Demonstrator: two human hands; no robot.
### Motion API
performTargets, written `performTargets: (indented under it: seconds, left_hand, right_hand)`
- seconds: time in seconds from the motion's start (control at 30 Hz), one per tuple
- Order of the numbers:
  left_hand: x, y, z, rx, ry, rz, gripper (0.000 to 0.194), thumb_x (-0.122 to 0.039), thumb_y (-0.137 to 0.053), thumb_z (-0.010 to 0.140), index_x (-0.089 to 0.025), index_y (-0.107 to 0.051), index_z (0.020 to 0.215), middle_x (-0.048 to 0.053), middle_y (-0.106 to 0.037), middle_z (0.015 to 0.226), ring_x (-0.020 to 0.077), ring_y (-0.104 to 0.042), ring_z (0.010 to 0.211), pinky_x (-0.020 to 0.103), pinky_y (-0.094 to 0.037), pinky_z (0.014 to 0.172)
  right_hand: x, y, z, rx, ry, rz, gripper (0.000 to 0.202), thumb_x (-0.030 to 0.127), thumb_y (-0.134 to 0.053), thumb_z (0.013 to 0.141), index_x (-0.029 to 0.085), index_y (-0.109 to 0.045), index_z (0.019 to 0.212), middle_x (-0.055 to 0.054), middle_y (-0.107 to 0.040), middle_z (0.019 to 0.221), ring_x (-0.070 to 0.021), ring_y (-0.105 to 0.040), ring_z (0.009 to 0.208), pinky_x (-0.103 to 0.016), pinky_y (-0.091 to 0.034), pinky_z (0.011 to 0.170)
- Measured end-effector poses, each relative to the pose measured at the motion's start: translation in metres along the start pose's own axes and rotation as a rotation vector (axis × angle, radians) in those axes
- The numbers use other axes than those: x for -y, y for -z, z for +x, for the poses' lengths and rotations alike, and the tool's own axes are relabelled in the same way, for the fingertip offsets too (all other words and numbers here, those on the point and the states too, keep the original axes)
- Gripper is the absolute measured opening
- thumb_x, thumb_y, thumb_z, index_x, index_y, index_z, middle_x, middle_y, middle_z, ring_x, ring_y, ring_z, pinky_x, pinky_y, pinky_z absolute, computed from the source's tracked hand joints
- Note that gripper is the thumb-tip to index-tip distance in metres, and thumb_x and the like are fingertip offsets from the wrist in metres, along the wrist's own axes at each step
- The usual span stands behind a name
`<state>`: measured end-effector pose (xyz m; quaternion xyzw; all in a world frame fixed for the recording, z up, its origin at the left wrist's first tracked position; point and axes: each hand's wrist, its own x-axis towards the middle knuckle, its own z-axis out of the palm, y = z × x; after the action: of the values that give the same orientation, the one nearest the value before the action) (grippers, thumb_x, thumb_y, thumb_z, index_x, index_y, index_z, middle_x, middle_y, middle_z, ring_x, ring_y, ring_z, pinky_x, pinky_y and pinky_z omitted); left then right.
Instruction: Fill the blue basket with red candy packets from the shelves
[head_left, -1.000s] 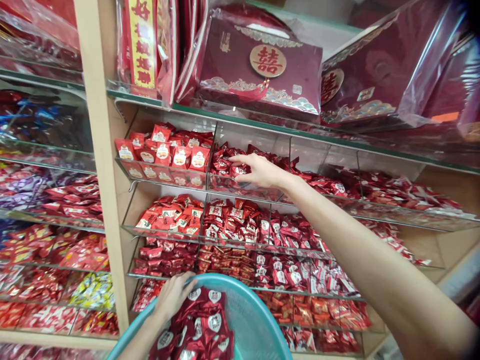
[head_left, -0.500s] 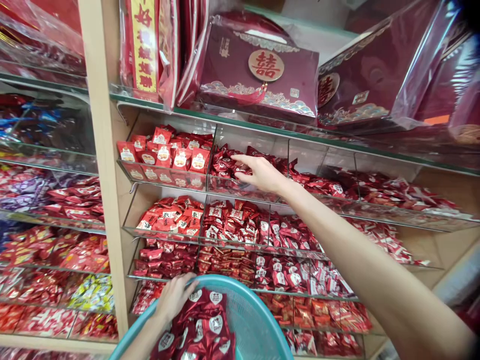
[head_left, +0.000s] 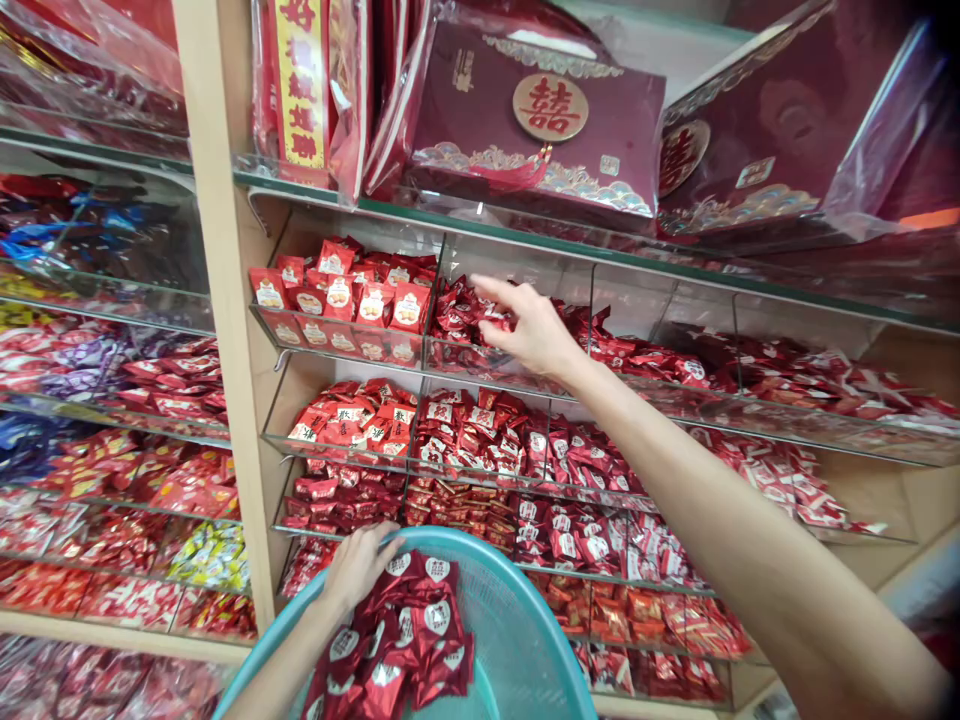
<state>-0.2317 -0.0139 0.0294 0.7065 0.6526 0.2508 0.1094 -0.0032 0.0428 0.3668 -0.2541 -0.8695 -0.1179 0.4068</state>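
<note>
My left hand (head_left: pixel 361 566) grips the rim of a teal plastic basket (head_left: pixel 536 610) low in the view, its fingers curled over the edge. Dark red packets with white heart-shaped labels (head_left: pixel 437 616) lie in the basket's left part. Higher up, my right hand (head_left: pixel 529 325) reaches over a clear compartment of small dark red packets (head_left: pixel 457 312), thumb and fingers apart, with nothing seen between them. Whether its fingertips touch the packets cannot be told. Left of it, a compartment holds red packets with white labels (head_left: pixel 373 303).
Clear-fronted shelves below hold more packets, among them red ones with black characters (head_left: pixel 349 425). A glass shelf (head_left: pixel 450 215) above carries maroon gift boxes (head_left: pixel 540 130) in plastic. A wooden upright (head_left: pixel 225 330) stands at left, with further candy shelves beyond it.
The shelves have shifted slightly right in view, and the lower ones sit a little higher. My right hand stays over the same compartment, fingers still apart. My left hand still holds the basket rim.
</note>
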Motion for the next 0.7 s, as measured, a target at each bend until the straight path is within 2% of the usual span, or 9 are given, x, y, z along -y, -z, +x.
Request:
performTargets:
  seconds: [0.1, 0.17, 0.23, 0.3, 0.43, 0.5, 0.57, 0.63, 0.7]
  left_hand:
    - [-0.002, 0.004, -0.001, -0.001, -0.009, 0.018, 0.037, -0.048, -0.035, 0.086, -0.029, -0.059, 0.105, 0.001, -0.067, 0.104, 0.0191, -0.059, 0.098, 0.027, -0.04, 0.082]
    - [-0.004, 0.007, -0.002, -0.002, 0.0, 0.038, 0.037, -0.048, -0.034, 0.086, -0.028, -0.059, 0.105, 0.001, -0.067, 0.104, 0.0196, -0.059, 0.098, 0.027, -0.04, 0.082]
    - [-0.006, 0.01, -0.002, 0.004, 0.026, 0.05, 0.037, -0.048, -0.034, 0.086, -0.028, -0.058, 0.107, 0.002, -0.067, 0.105, 0.0199, -0.059, 0.099, 0.027, -0.04, 0.082]
    - [-0.007, 0.012, -0.002, 0.005, 0.026, 0.066, 0.038, -0.048, -0.034, 0.086, -0.027, -0.058, 0.107, 0.002, -0.067, 0.104, 0.0201, -0.059, 0.097, 0.027, -0.041, 0.08]
    - [-0.008, 0.012, -0.003, -0.011, -0.011, 0.113, 0.04, -0.05, -0.032, 0.087, -0.028, -0.058, 0.108, 0.002, -0.068, 0.102, 0.0204, -0.061, 0.094, 0.026, -0.042, 0.076]
    - [-0.008, 0.01, -0.005, -0.014, -0.017, 0.14, 0.042, -0.051, -0.031, 0.087, -0.028, -0.058, 0.108, 0.002, -0.067, 0.103, 0.0203, -0.061, 0.093, 0.026, -0.042, 0.075]
    - [-0.008, 0.007, -0.007, 0.004, -0.013, 0.16, 0.043, -0.052, -0.03, 0.086, -0.028, -0.058, 0.109, 0.003, -0.067, 0.103, 0.0204, -0.061, 0.093, 0.026, -0.042, 0.075]
    - [-0.009, 0.004, -0.009, 0.034, -0.009, 0.169, 0.044, -0.052, -0.03, 0.086, -0.027, -0.057, 0.11, 0.003, -0.067, 0.104, 0.0205, -0.061, 0.094, 0.026, -0.042, 0.076]
    - [-0.011, 0.001, -0.011, 0.063, -0.001, 0.166, 0.044, -0.052, -0.031, 0.086, -0.027, -0.058, 0.11, 0.003, -0.067, 0.104, 0.0204, -0.06, 0.096, 0.026, -0.042, 0.078]
  right_hand:
    - [0.022, 0.001, -0.021, -0.128, -0.105, 0.273, 0.056, 0.03, -0.047, 0.082, 0.025, -0.032, 0.136, -0.005, -0.051, 0.127, -0.0203, -0.05, 0.108, -0.04, -0.043, 0.088]
    - [0.043, -0.011, -0.049, -0.151, -0.239, 0.501, 0.059, 0.036, -0.043, 0.085, 0.025, -0.024, 0.139, -0.006, -0.049, 0.129, -0.019, -0.051, 0.109, -0.036, -0.046, 0.085]
    - [0.065, -0.036, -0.088, -0.095, -0.458, 0.759, 0.059, 0.04, -0.041, 0.086, 0.024, -0.024, 0.139, -0.007, -0.051, 0.126, -0.0173, -0.056, 0.101, -0.033, -0.049, 0.079]
    - [0.083, -0.07, -0.133, 0.038, -0.742, 1.055, 0.057, 0.042, -0.046, 0.083, 0.022, -0.032, 0.135, -0.008, -0.056, 0.121, -0.0162, -0.059, 0.089, -0.032, -0.05, 0.074]
    - [0.098, -0.135, -0.215, 0.168, -1.221, 1.55, 0.048, 0.033, -0.057, 0.073, 0.02, -0.05, 0.119, -0.007, -0.061, 0.113, -0.0156, -0.06, 0.088, -0.028, -0.049, 0.074]
    - [0.095, -0.155, -0.243, 0.187, -1.367, 1.616, 0.039, 0.031, -0.06, 0.069, 0.018, -0.057, 0.106, -0.006, -0.064, 0.104, -0.0142, -0.06, 0.083, -0.025, -0.047, 0.071]
    - [0.091, -0.164, -0.263, 0.203, -1.467, 1.559, 0.034, 0.031, -0.063, 0.065, 0.017, -0.06, 0.096, -0.004, -0.065, 0.095, -0.0127, -0.059, 0.078, -0.023, -0.046, 0.068]
    - [0.089, -0.166, -0.276, 0.25, -1.51, 1.451, 0.033, 0.031, -0.066, 0.063, 0.018, -0.061, 0.093, -0.002, -0.065, 0.088, -0.0112, -0.057, 0.073, -0.022, -0.045, 0.064]
    - [0.092, -0.165, -0.284, 0.341, -1.491, 1.368, 0.032, 0.032, -0.068, 0.062, 0.019, -0.061, 0.091, 0.001, -0.062, 0.08, -0.0091, -0.055, 0.067, -0.021, -0.045, 0.06]
